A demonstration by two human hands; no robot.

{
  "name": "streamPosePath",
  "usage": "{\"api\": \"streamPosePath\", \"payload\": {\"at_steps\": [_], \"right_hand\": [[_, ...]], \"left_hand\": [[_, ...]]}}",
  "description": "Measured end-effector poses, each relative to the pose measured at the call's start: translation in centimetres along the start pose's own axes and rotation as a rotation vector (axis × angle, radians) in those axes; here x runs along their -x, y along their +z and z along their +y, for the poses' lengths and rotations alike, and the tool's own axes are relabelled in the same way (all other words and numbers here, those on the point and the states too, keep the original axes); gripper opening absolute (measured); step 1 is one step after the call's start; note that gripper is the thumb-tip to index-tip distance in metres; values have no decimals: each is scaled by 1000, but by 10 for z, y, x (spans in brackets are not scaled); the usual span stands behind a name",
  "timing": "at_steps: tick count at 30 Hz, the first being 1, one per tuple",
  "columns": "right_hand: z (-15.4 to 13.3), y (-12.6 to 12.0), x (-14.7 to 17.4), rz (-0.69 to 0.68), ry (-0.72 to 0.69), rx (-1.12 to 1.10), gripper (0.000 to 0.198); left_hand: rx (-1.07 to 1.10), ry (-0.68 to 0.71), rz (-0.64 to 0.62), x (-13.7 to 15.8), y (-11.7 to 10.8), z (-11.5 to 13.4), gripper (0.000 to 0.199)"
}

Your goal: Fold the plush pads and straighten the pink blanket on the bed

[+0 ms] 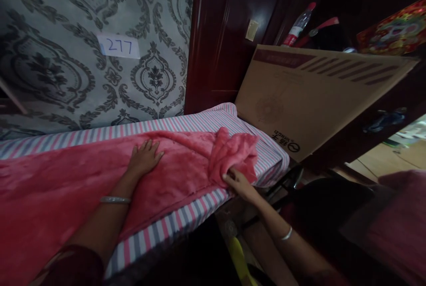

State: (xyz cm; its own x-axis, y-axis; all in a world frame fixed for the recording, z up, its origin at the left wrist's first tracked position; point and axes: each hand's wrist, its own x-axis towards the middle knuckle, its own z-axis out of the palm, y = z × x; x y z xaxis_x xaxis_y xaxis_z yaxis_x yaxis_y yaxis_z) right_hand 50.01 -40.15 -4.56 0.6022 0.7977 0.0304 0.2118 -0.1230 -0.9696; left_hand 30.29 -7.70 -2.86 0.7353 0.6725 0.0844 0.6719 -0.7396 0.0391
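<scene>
A fuzzy pinkish-red blanket [186,175] lies lengthwise along a narrow bed, over a sheet with pink, white and grey-blue stripes [159,232]. My left hand [145,157] rests flat on the blanket with its fingers spread. At the blanket's right end, the fabric is bunched into a crumpled heap. My right hand [237,181] pinches the near edge of that heap between thumb and fingers; part of the fingertips is hidden in the folds.
Beyond the bed's right end stands a large cardboard box [316,95] against dark wood furniture. A plastic bottle [299,26] shows behind it. Patterned wallpaper with a paper marked "277" [120,46] rises along the far side. Something yellow [238,257] is below the near edge.
</scene>
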Motion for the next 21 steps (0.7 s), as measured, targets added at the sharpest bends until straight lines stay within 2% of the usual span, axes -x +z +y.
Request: {"api": "streamPosePath", "payload": {"at_steps": [2,5,9,12,15,17,21], "right_hand": [[13,6,17,-86,83,-76,48],[8,-15,14,-66,130,-202,47],[-10,-46,-16,133,263,-523,46],[-13,-54,-42,278,288,-536,49],[-19,-61,-68,370,249,-424,44],[-35,-80,-87,443,179,-399,37],[-94,-155,-129,682,-54,-331,25]], "left_hand": [[1,6,-1,0,0,0,65],[18,10,8,-1,1,-1,65],[32,9,19,-3,2,-2,65],[33,9,4,-2,1,-2,65],[29,4,-4,-2,1,-2,65],[32,8,9,-1,1,-2,64],[10,18,28,-1,1,-2,63]]}}
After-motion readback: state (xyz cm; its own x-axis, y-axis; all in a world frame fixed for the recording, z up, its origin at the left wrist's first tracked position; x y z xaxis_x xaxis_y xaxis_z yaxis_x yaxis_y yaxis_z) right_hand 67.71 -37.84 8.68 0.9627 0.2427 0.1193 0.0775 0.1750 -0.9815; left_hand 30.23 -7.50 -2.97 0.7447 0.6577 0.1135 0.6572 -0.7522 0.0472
